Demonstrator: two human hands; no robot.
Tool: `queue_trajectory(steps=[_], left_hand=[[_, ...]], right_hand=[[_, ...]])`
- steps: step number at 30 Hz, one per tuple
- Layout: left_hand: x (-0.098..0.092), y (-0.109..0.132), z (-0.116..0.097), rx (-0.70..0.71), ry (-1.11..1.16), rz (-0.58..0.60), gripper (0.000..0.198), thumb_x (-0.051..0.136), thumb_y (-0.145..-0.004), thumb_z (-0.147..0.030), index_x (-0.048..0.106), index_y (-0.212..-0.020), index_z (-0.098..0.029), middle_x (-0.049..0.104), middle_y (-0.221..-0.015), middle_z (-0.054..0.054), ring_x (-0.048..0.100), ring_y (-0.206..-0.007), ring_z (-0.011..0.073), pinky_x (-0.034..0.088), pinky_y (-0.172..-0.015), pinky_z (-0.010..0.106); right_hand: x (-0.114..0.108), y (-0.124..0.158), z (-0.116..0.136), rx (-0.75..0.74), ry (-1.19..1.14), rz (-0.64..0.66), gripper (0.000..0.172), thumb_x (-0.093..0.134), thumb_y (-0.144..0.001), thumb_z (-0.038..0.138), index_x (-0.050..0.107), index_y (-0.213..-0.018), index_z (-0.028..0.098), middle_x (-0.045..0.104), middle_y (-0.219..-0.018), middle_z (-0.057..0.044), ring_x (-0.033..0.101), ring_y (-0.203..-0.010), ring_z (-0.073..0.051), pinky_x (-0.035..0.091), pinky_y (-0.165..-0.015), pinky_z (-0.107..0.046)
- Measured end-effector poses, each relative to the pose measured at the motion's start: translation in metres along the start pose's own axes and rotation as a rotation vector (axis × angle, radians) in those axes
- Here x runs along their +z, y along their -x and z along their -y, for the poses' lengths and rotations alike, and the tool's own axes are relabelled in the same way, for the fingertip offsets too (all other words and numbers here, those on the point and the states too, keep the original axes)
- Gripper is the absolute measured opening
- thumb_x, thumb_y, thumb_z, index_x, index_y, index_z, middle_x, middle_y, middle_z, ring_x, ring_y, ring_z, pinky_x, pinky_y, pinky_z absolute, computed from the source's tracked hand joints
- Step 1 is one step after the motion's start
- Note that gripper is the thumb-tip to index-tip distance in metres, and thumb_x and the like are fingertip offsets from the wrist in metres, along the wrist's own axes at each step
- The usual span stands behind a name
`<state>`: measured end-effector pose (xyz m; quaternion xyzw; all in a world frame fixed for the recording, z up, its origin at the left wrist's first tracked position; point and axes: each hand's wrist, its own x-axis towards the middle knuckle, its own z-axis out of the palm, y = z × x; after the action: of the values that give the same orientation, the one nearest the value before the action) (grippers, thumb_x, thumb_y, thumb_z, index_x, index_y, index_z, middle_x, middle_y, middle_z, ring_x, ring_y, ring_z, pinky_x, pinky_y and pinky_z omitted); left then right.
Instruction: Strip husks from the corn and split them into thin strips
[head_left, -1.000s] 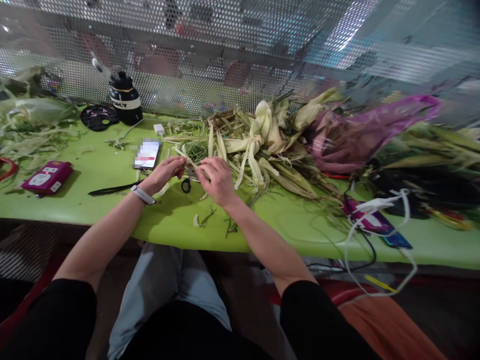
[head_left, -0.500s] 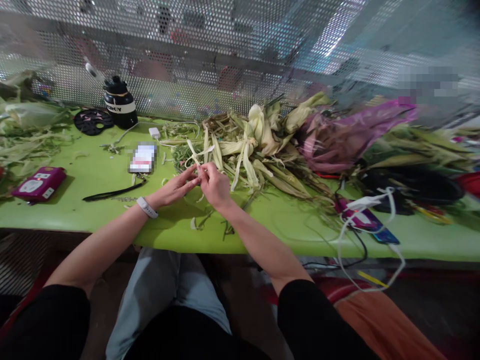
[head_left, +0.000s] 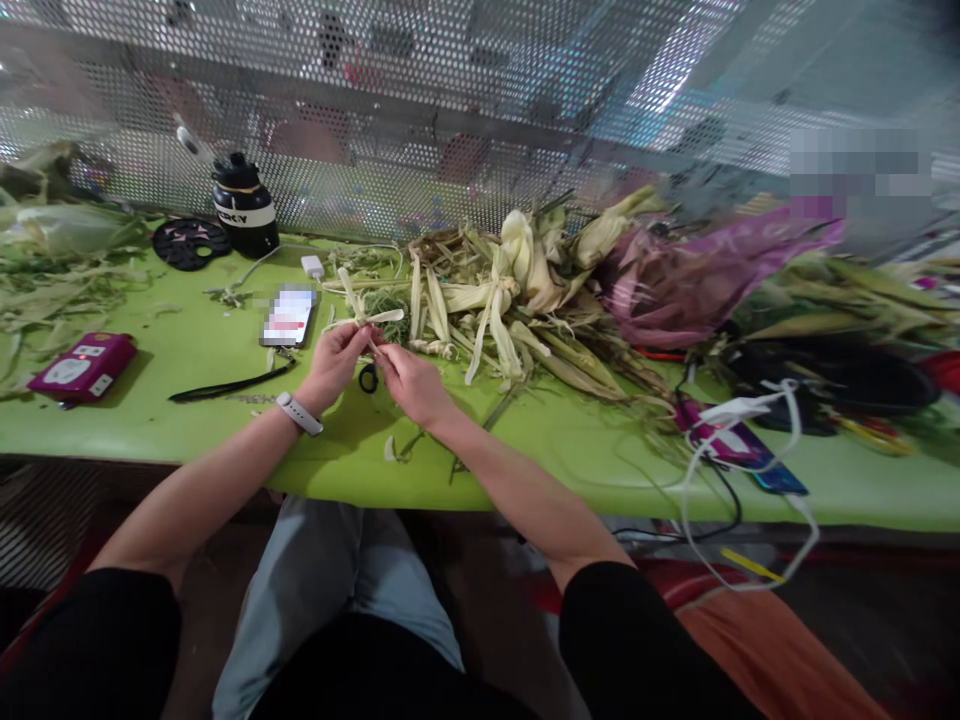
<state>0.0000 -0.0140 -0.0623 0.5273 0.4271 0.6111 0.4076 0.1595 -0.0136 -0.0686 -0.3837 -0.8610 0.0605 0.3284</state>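
Both of my hands meet over the green table (head_left: 592,455), pinching pale corn-husk strips (head_left: 358,308) that stick up and out between them. My left hand (head_left: 334,362), with a white watch on its wrist, is closed on the strips from the left. From the right, my right hand (head_left: 409,385) pinches the same strips. Black-handled scissors (head_left: 368,377) lie on the table just under my fingers. A big heap of corn husks (head_left: 495,290) lies right behind my hands.
A phone (head_left: 288,315) and a black strap (head_left: 225,386) lie left of my hands. Farther left are a magenta box (head_left: 81,365), a black bottle (head_left: 244,215) and more husks. On the right sit a purple plastic bag (head_left: 705,275), a second phone (head_left: 750,450) and white cables. A perforated metal screen backs the table.
My hands have shifted slightly left and toward me while working the husk strips, which now fan out above my left hand. The scissors' handle shows again under my fingers.
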Motion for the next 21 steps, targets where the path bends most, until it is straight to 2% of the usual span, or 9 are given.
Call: queue_trajectory(steps=[2,4,7,9,12,15,18,21], left_hand=[[-0.003,-0.002,-0.001,-0.032,-0.095,-0.041,0.027,0.068,-0.085,-0.04,0.07,-0.078,-0.015,0.07,-0.074,0.003,0.063,-0.069,0.0131,0.052,-0.069,0.026],[-0.006,-0.001,-0.005,-0.071,-0.226,-0.032,0.024,0.065,-0.085,-0.036,0.068,-0.073,-0.015,0.067,-0.067,0.002,0.061,-0.063,0.0133,0.05,-0.065,0.026],[-0.01,0.001,-0.014,-0.064,-0.424,0.056,0.023,0.065,-0.085,-0.035,0.066,-0.07,-0.017,0.068,-0.064,0.002,0.061,-0.062,0.0151,0.048,-0.061,0.025],[-0.012,0.002,-0.02,-0.041,-0.483,0.114,0.022,0.065,-0.084,-0.035,0.066,-0.07,-0.017,0.069,-0.065,0.003,0.062,-0.063,0.0157,0.047,-0.06,0.025],[-0.013,0.002,-0.024,-0.037,-0.486,0.171,0.021,0.067,-0.082,-0.031,0.065,-0.066,-0.018,0.07,-0.066,0.004,0.062,-0.064,0.0163,0.049,-0.063,0.027],[-0.012,0.0,-0.025,-0.117,-0.368,0.228,0.02,0.069,-0.079,-0.028,0.063,-0.063,-0.018,0.068,-0.065,0.003,0.064,-0.067,0.0174,0.053,-0.071,0.031],[-0.01,0.001,-0.025,-0.228,-0.172,0.257,0.015,0.07,-0.076,-0.028,0.065,-0.068,-0.017,0.068,-0.069,0.002,0.065,-0.071,0.0167,0.055,-0.082,0.035],[-0.009,0.002,-0.028,-0.255,-0.082,0.211,0.011,0.07,-0.07,-0.026,0.068,-0.071,-0.015,0.068,-0.073,0.002,0.064,-0.074,0.0147,0.053,-0.088,0.035]], right_hand=[[-0.001,-0.001,-0.001,-0.029,0.094,-0.034,0.034,0.04,-0.106,0.037,0.069,-0.104,0.018,0.073,-0.1,-0.011,0.068,-0.088,-0.022,0.048,-0.077,-0.032],[-0.003,-0.003,-0.002,-0.072,0.171,-0.103,0.033,0.043,-0.105,0.036,0.071,-0.096,0.02,0.072,-0.098,-0.012,0.066,-0.095,-0.024,0.049,-0.085,-0.037],[-0.007,-0.006,-0.005,-0.166,0.18,-0.202,0.027,0.046,-0.104,0.031,0.071,-0.097,0.023,0.068,-0.123,-0.013,0.058,-0.12,-0.027,0.043,-0.104,-0.044],[-0.008,-0.008,-0.008,-0.192,0.155,-0.214,0.026,0.046,-0.104,0.031,0.07,-0.098,0.023,0.065,-0.13,-0.012,0.054,-0.126,-0.027,0.04,-0.108,-0.046],[-0.005,-0.009,-0.015,-0.18,0.105,-0.202,0.032,0.041,-0.105,0.035,0.067,-0.095,0.021,0.07,-0.111,-0.013,0.06,-0.108,-0.025,0.045,-0.099,-0.042],[-0.002,-0.009,-0.02,-0.158,-0.008,-0.174,0.039,0.037,-0.106,0.044,0.065,-0.092,0.02,0.07,-0.091,-0.01,0.062,-0.091,-0.022,0.047,-0.088,-0.037],[-0.003,-0.009,-0.022,-0.084,-0.232,-0.123,0.045,0.037,-0.104,0.054,0.063,-0.092,0.019,0.069,-0.09,-0.009,0.063,-0.087,-0.02,0.048,-0.083,-0.033],[-0.003,-0.008,-0.021,0.038,-0.459,-0.067,0.047,0.042,-0.1,0.061,0.062,-0.095,0.019,0.07,-0.089,-0.006,0.063,-0.08,-0.018,0.049,-0.076,-0.03]])
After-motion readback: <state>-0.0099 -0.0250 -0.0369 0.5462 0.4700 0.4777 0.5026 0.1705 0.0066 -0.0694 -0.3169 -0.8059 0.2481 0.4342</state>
